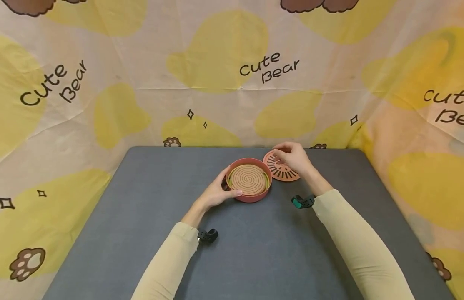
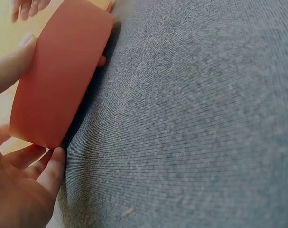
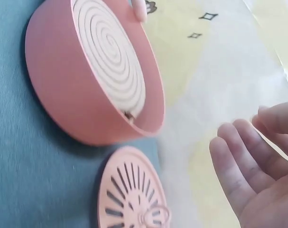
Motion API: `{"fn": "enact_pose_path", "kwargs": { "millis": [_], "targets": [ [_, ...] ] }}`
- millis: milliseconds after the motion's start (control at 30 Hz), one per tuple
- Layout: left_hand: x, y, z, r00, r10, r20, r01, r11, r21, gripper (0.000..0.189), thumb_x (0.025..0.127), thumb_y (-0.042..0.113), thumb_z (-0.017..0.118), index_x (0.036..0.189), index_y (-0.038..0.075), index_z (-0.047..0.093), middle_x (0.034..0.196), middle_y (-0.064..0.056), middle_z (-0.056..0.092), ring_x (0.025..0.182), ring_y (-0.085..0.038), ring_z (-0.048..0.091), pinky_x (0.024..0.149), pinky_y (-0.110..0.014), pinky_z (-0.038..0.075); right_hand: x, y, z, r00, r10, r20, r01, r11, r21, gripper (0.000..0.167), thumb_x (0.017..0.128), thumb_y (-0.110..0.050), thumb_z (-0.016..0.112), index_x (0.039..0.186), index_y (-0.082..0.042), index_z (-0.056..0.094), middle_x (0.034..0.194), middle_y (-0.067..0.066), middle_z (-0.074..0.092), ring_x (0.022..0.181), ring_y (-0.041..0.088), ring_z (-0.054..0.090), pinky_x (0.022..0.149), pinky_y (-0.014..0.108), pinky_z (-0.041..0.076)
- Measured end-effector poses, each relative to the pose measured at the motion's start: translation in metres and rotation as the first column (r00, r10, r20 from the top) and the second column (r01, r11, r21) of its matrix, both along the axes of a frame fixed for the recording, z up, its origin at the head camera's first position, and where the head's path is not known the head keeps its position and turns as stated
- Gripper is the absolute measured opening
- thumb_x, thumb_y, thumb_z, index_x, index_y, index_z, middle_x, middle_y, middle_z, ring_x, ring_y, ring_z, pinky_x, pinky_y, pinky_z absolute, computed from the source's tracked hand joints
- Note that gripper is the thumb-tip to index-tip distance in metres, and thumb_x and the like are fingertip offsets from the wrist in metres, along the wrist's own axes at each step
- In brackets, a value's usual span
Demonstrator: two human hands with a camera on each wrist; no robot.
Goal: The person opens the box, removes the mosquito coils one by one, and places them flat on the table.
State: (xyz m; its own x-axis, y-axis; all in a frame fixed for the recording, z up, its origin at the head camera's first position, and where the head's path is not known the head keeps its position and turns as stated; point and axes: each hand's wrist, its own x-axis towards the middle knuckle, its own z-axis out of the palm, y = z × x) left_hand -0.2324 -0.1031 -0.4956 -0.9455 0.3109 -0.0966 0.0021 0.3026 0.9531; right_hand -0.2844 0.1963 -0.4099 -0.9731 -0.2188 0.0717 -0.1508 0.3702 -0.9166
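A pink round mosquito coil holder (image 1: 251, 199) stands on the table, with a tan spiral mosquito coil (image 1: 248, 180) lying in it. My left hand (image 1: 216, 192) grips the holder from its left side, thumb at the near rim and fingers round the wall. In the left wrist view, those fingertips reach the lower edge of the holder (image 2: 63, 80). A slotted pink lid (image 3: 129, 187) with a small ring on top lies flat beside the holder. Above it hovers my right hand (image 1: 294, 158), fingers loosely bent and nothing between them in the right wrist view.
The grey table (image 1: 141, 208) has its back edge just beyond the holder and lid. Behind and at both sides hangs a patterned cloth (image 1: 216, 54) with yellow patches and lettering. Dark straps (image 1: 208, 236) sit at both wrists.
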Motion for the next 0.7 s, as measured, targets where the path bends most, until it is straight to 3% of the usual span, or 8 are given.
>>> {"fn": "enact_pose_path", "kwargs": {
  "millis": [300,467,700],
  "targets": [
    [0.003,-0.001,-0.001,1.000,0.002,0.003,-0.002,1.000,0.026,0.106,0.083,0.031,0.088,0.164,0.026,0.020,0.162,-0.006,0.034,0.147,-0.021,0.035,0.117,-0.044,0.033,0.000,-0.029,-0.010,0.997,0.082,0.011,-0.082,0.995,0.050,0.031,0.104,-0.022,0.062,0.128,-0.002,0.066,0.118,0.025,0.066,0.109,0.045,0.064,0.091,0.054,0.054],
    [0.004,-0.002,-0.002,1.000,-0.008,-0.013,0.008,0.999,0.041,0.105,0.084,0.029,0.087,0.164,0.025,0.020,0.161,-0.006,0.035,0.144,-0.021,0.039,0.115,-0.044,0.037,-0.002,-0.043,-0.015,0.997,0.075,-0.023,-0.070,0.987,0.146,0.029,0.103,-0.027,0.064,0.124,-0.007,0.069,0.119,0.013,0.067,0.110,0.034,0.063,0.088,0.049,0.053],
    [0.002,-0.002,-0.002,1.000,-0.011,-0.005,0.012,0.999,0.037,0.105,0.084,0.031,0.087,0.164,0.025,0.019,0.164,-0.006,0.030,0.144,-0.025,0.039,0.114,-0.047,0.038,-0.005,-0.061,-0.024,0.996,0.085,-0.036,-0.075,0.971,0.225,0.031,0.102,-0.028,0.064,0.123,-0.006,0.070,0.117,0.012,0.069,0.108,0.029,0.063,0.089,0.047,0.054]
  ]
}}
